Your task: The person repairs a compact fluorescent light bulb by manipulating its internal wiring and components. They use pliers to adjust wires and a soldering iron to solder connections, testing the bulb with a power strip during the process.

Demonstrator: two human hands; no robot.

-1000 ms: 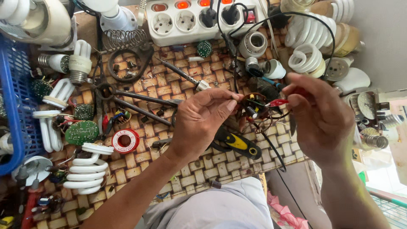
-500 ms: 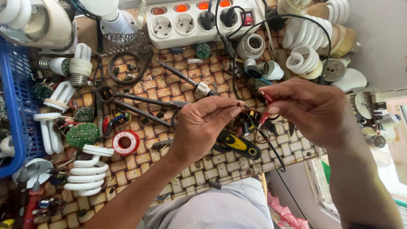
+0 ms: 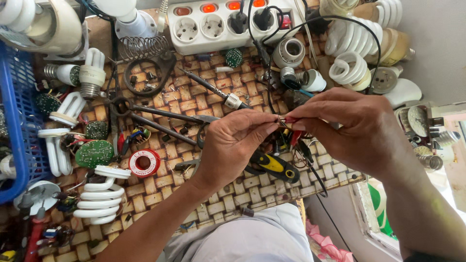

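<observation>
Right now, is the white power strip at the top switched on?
On: the power strip shows three glowing orange-red indicator lights along its top edge, with two black plugs inserted.

My left hand (image 3: pixel 232 145): back turned up, forearm running in from the near left, thumb and forefinger pinched together, tips pointing right. My right hand (image 3: pixel 352 128): back turned up, forearm running in from the near right, thumb and forefinger pinched, tips pointing left. Both pinches meet tip to tip at mid-scene. Remaining fingers on each hand curled under.
</observation>
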